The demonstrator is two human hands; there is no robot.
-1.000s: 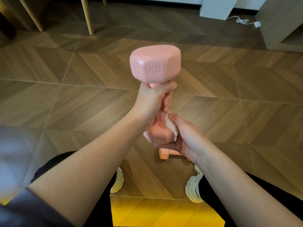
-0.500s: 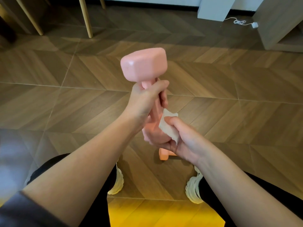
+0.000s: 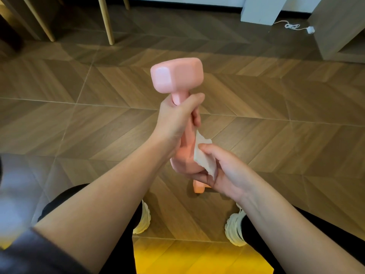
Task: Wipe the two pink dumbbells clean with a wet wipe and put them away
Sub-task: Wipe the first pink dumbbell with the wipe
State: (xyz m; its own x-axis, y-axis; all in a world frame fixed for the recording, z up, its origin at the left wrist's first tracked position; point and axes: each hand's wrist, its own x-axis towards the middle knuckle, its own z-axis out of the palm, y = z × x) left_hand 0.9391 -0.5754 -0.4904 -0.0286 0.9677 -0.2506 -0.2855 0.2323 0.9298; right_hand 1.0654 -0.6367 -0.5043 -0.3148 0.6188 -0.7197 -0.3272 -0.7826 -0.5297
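Above the floor [image 3: 79, 119], between the knees, holds one dumbbell [image 3: 175, 76] near upright, leaning slightly left. Clamps the handle in the left grip [image 3: 175, 119], curled fully round it just under the top head. Pinches a wipe [image 3: 203, 155] in the right grip [image 3: 223, 171], thumb on top, pressing it to the side of the bottom head while cupping that head from below. Has the second dumbbell [image 3: 198, 187] lying on the floor right beneath, mostly hidden behind the right grip.

Judged as mid-wipe on the bottom head. To do it well: spread the wipe flat rather than bunched, turn the handle in the left grip to bring each face round, and cover the end face underneath too. Then shift the left grip down to free the handle and top head for wiping. Hold firm against slipping on the wet surface, with the second dumbbell and a shoe [image 3: 142, 220] close below.
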